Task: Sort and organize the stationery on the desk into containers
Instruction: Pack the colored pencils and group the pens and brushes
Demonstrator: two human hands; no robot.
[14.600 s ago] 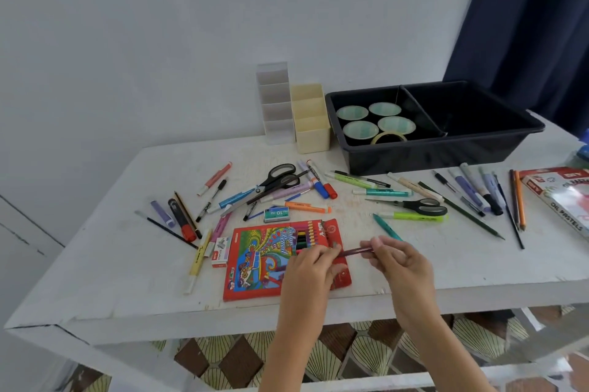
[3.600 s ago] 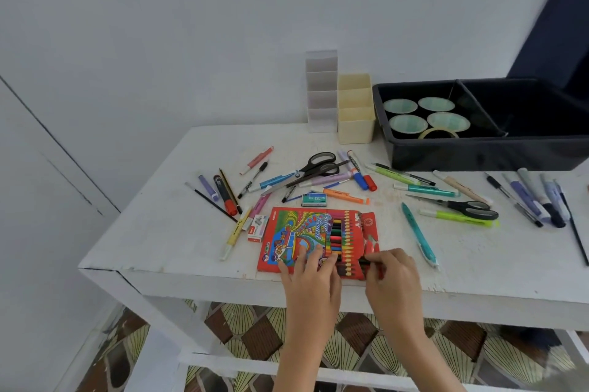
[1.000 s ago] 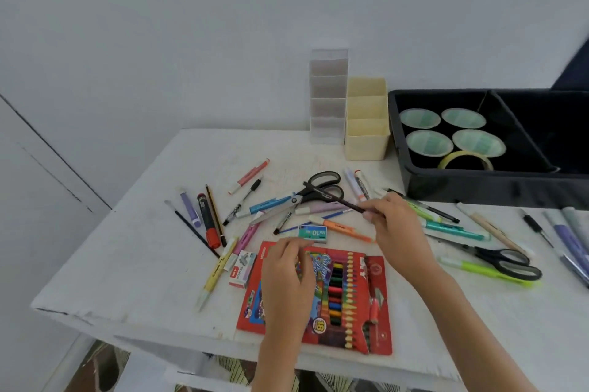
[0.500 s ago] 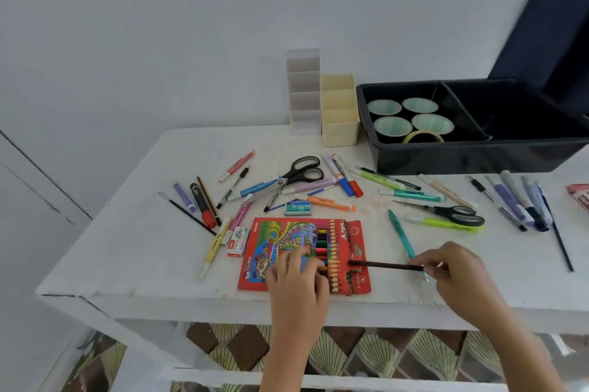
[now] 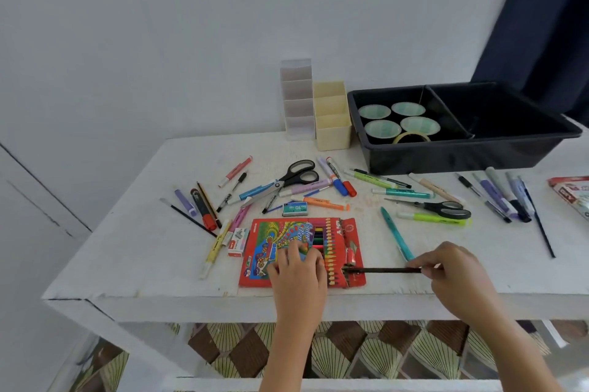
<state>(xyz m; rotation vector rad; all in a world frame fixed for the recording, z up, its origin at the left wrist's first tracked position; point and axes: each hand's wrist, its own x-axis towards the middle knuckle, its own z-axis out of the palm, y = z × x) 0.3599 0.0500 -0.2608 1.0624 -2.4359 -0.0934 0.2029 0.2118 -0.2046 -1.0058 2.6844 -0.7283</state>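
A red colour pencil box lies flat near the front edge of the white desk. My left hand rests on the box with its fingers spread over the lid. My right hand pinches the rear end of a dark pencil. The pencil lies level, and its tip sits at the open right end of the box. A row of coloured pencils shows through the box's window.
Pens, markers, highlighters and two pairs of scissors lie scattered across the desk. A teal pen lies just behind my right hand. At the back stand a clear divider, a cream organiser and a black tray holding tape rolls.
My right hand picked a dark pencil from the pile by the scissors and brought it down to the box's right end. Now the tip sits at the opening. My left hand stays on the box.
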